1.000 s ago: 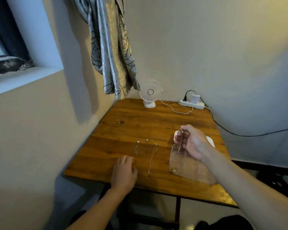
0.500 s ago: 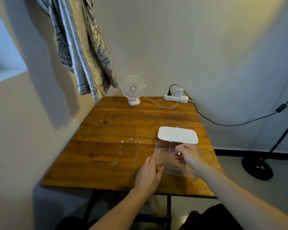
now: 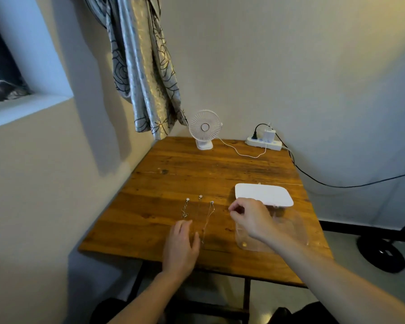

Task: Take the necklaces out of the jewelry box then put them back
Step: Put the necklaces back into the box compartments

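Three thin necklaces lie side by side on the wooden table (image 3: 173, 164): a left one (image 3: 185, 209), a faint middle one (image 3: 200, 199) and a right one (image 3: 209, 217). To their right stands the clear jewelry box (image 3: 292, 228) with its white lid (image 3: 264, 194) swung open behind it. My left hand (image 3: 181, 244) rests flat on the table at the chains' near ends, fingers straight. Over the box's left edge hovers my right hand (image 3: 250, 218), fingers loosely curled, nothing visible in them. A small gold piece (image 3: 244, 244) lies in the box's near corner.
At the back of the table stand a small white fan (image 3: 205, 130) and a power strip (image 3: 264, 142) with a charger and cables. The wall runs along the table's left side, where a curtain (image 3: 145, 73) hangs. A black stand base (image 3: 381, 256) sits on the floor at the right.
My right hand has come up out of the box and no longer holds a necklace. My left hand has left the box and moved left to the chains' near ends.
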`<action>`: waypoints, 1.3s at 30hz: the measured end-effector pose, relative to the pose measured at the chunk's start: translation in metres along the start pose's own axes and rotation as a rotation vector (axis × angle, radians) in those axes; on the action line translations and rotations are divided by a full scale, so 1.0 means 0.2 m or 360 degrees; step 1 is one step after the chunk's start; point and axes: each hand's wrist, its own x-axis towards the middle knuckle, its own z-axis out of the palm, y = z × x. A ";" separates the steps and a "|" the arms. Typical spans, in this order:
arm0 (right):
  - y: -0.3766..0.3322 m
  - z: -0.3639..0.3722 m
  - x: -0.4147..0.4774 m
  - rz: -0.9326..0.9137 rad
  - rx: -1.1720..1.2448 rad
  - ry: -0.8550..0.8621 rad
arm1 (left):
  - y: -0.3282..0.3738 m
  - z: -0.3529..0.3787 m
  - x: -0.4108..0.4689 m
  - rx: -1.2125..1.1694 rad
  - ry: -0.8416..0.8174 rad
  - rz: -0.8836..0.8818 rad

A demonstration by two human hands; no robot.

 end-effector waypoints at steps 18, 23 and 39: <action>-0.08 0.36 0.33 -0.0113 -0.0586 -0.0737 | -0.47 -0.12 -0.02 0.0732 -0.0288 -0.0317; -0.09 0.38 0.27 -0.0080 -0.0672 -0.0724 | -0.47 -0.13 -0.02 0.0729 -0.0321 -0.0299; -0.13 -0.25 -0.01 0.0332 0.1399 -0.0010 | -0.30 -0.19 0.03 0.0603 -0.0247 -0.0231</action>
